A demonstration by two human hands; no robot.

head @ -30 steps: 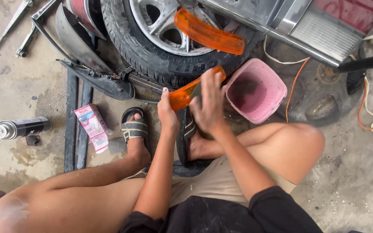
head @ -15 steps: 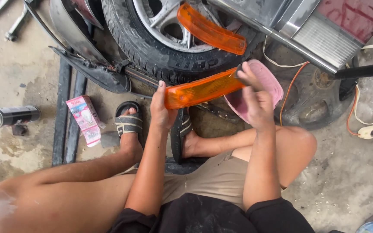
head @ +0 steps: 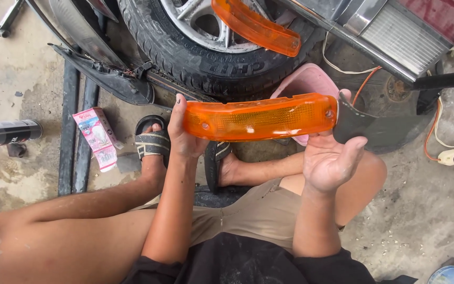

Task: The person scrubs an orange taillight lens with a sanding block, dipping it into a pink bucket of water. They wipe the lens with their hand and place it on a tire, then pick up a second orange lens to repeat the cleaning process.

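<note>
Knees and sandalled feet (head: 152, 143) frame the work: the left hand (head: 184, 134) is clamped round one end of a long orange lamp lens (head: 261, 117), held level above the lap, while the right hand (head: 332, 158) lies open, palm up, just under the other end with a dark scrap of sanding sheet (head: 356, 120) pinched by the thumb. To do this well, I judge, the left grip should stay firm and the sheet run flat along the lens, sparing the screw holes. Farther off sit a pink tub (head: 306, 81), a tyre (head: 195, 52) bearing a second orange lens (head: 256, 26), a spray can (head: 6, 132) and a small pink carton (head: 95, 138)
</note>
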